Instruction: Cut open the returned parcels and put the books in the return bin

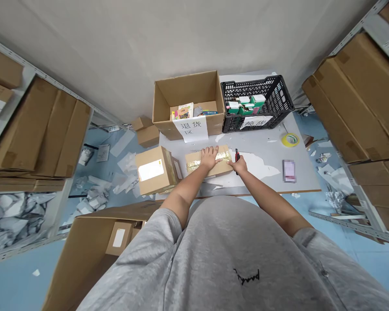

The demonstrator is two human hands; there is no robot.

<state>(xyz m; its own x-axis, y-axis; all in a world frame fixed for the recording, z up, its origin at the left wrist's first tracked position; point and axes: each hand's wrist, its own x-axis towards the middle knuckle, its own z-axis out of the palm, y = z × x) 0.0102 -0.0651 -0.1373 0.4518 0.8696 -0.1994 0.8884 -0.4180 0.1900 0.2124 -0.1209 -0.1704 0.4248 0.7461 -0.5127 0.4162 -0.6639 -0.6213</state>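
A small taped cardboard parcel (194,160) lies on the grey table (266,172) in front of me. My left hand (209,157) rests flat on top of it with the fingers spread. My right hand (239,165) is closed round a red-and-black box cutter (237,154) at the parcel's right end. Left of the parcel sits a second, larger sealed carton (154,175) with a white label, at the table's left edge.
An open cardboard box (188,93) with a paper sign and a black plastic crate (256,103) of green-and-white packs stand at the table's back. A tape roll (290,139) and a small card (289,170) lie right. Open carton (94,242) on the floor; shelves both sides.
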